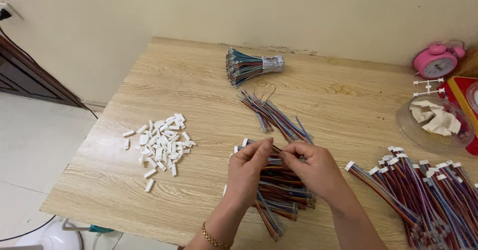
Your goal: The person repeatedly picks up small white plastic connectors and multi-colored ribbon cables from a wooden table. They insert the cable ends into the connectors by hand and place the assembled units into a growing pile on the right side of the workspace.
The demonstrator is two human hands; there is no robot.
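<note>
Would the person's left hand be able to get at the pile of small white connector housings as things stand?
Probably yes: the left hand is busy pinching wires with the right hand, but only bare table lies between it and the white connector housings to its left.

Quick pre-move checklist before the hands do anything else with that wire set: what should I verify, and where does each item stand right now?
1. Both hands on the work: left hand and right hand meet at a small wire set pinched between the fingertips. Ok.
2. Connector seated on that set: hidden by fingers. Cannot tell.
3. Supply of loose white connectors within the left hand's side of the table. Ok.
4. Pile of wire sets under the hands stays on the table. Ok.
5. Finished-looking bundles with white ends kept apart at the right. Ok.
6. Taped wire bundle at the far edge, untouched. Ok.
</note>
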